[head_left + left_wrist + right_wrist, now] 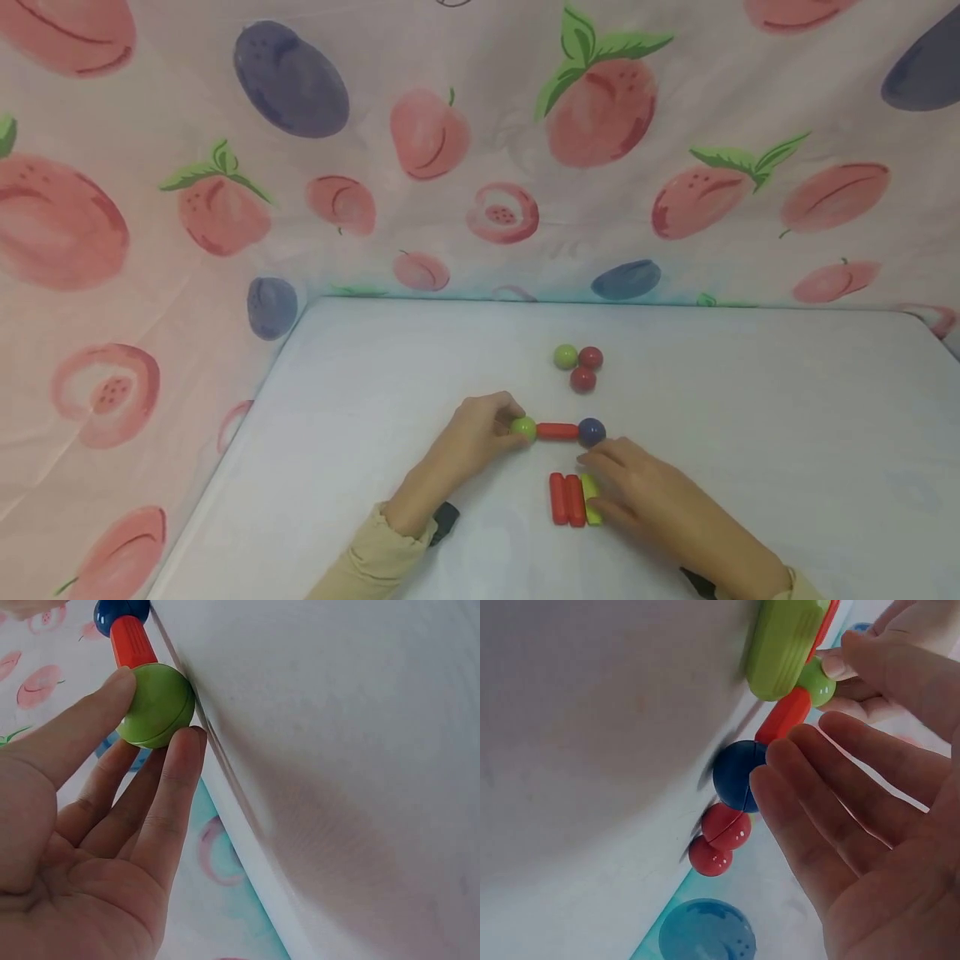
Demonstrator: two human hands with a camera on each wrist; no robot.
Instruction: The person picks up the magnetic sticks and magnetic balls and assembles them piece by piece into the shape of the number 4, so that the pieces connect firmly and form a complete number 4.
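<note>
My left hand (467, 435) pinches a green ball (523, 429) between thumb and fingers; the left wrist view shows this grip closely. That ball is joined to one end of a red rod (557, 431), whose other end carries a dark blue ball (592, 432). Beside the blue ball is my right hand (647, 487), its fingers extended and holding nothing; I cannot tell whether a fingertip touches the ball. Just left of the right thumb lies a yellow-green rod (591, 498), partly covered by the hand in the head view.
Two loose red rods (566, 500) lie side by side against the yellow-green one. Farther back sit a green ball (566, 357) and two red balls (587, 368) in a cluster. A fruit-print cloth (450, 242) hangs behind the white table (390, 350).
</note>
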